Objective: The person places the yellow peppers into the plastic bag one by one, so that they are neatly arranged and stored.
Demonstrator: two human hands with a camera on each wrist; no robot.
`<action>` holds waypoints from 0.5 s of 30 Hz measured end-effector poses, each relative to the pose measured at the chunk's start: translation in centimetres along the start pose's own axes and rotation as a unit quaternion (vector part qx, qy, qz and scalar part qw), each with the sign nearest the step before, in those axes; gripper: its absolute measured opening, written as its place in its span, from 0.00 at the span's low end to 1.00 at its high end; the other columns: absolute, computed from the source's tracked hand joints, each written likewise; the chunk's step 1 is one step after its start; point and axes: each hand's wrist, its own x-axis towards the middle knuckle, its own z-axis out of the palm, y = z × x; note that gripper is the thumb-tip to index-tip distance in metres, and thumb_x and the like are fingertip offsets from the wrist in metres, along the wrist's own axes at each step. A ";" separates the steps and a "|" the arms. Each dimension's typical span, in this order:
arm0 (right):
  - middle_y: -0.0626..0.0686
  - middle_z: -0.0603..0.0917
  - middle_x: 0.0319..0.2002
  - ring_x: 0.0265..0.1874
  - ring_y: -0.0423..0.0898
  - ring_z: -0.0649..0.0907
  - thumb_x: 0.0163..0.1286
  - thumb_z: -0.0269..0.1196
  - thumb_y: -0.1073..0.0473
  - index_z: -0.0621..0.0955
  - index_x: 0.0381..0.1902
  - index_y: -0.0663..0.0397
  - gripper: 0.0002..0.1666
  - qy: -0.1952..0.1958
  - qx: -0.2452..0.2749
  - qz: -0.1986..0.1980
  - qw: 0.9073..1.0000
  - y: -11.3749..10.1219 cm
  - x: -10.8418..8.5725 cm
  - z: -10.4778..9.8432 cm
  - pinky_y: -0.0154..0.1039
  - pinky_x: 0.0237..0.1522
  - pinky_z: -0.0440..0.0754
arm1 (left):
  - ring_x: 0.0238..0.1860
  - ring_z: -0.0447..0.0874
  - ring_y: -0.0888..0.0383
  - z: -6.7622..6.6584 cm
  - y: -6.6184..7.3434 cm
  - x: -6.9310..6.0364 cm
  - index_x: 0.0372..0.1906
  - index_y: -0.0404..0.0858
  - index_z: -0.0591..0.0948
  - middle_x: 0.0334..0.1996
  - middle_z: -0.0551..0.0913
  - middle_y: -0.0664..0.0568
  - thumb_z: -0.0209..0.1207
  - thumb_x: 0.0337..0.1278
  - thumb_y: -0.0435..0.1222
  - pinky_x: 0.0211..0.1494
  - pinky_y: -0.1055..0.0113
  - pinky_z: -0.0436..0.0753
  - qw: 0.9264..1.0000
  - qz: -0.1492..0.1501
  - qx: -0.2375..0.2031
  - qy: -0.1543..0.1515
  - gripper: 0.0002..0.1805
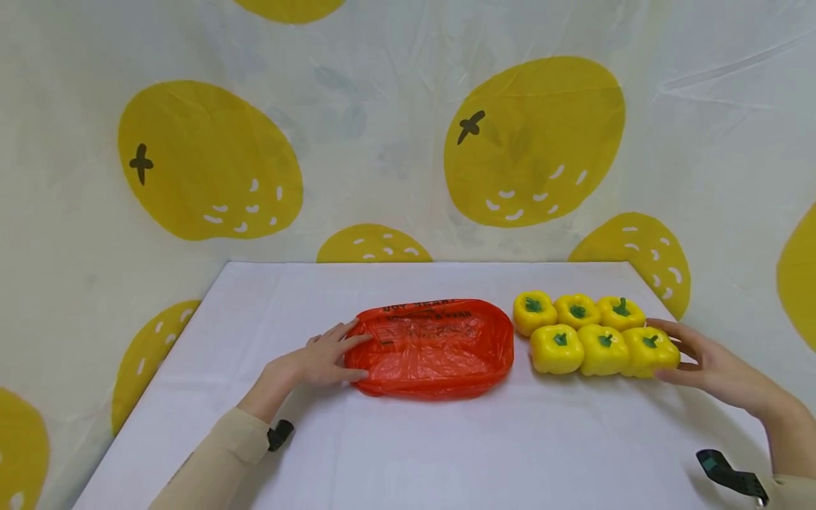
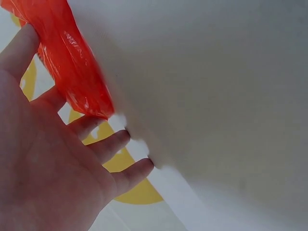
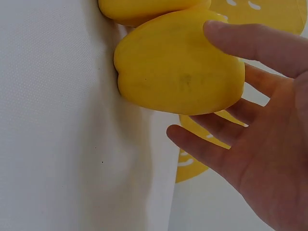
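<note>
A red plastic bag [image 1: 440, 347] with dark printing lies on the white table, its opening rim spread wide. My left hand [image 1: 328, 354] is at the bag's left end, fingers spread and nearly straight; in the left wrist view the thumb and some fingertips touch the red plastic [image 2: 77, 67]. Several yellow bell peppers with green stems stand in two rows right of the bag. Beside the front-right bell pepper [image 1: 652, 348] is my right hand [image 1: 720, 365], thumb at its near side and loosely spread fingers at its far side. The right wrist view shows this pepper's smooth side [image 3: 178, 62] up close.
The white table [image 1: 408, 453] ends at a back edge before a pale cloth [image 1: 376, 142] printed with large yellow fruits. The back-row bell peppers [image 1: 576, 310] stand close against the front row. Each wrist carries a black strap device [image 1: 733, 474].
</note>
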 end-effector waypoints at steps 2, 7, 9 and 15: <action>0.46 0.60 0.76 0.61 0.34 0.68 0.70 0.69 0.59 0.57 0.79 0.62 0.48 0.001 -0.005 -0.004 1.000 0.1 0.0 0.0 0.19 0.46 0.72 | 0.80 0.43 0.38 0.1 0.0 0.0 0.80 0.49 0.63 0.83 0.47 0.45 0.61 0.64 0.62 0.74 0.30 0.50 1.000 0.003 -0.001 0.000 0.45; 0.37 0.61 0.73 0.55 0.22 0.67 0.69 0.70 0.61 0.61 0.78 0.59 0.45 0.004 -0.010 -0.010 1.000 0.5 0.0 -0.1 0.22 0.45 0.75 | 0.80 0.43 0.38 0.2 0.0 0.0 0.81 0.49 0.63 0.83 0.47 0.45 0.60 0.64 0.62 0.74 0.31 0.50 1.000 0.004 0.002 -0.001 0.45; 0.37 0.62 0.72 0.54 0.23 0.69 0.69 0.70 0.61 0.62 0.78 0.56 0.44 0.005 -0.011 -0.008 1.000 0.7 -0.1 -0.1 0.23 0.44 0.76 | 0.80 0.43 0.38 0.2 0.0 0.0 0.80 0.49 0.63 0.82 0.47 0.44 0.61 0.64 0.62 0.74 0.31 0.50 1.000 0.005 0.002 -0.002 0.45; 0.33 0.65 0.65 0.50 0.19 0.69 0.68 0.71 0.61 0.64 0.76 0.56 0.43 0.011 -0.006 -0.006 1.000 0.9 -0.1 -0.2 0.24 0.43 0.77 | 0.80 0.43 0.38 0.0 0.2 -0.1 0.80 0.50 0.64 0.82 0.47 0.45 0.61 0.63 0.62 0.74 0.31 0.50 1.000 0.000 0.005 0.001 0.45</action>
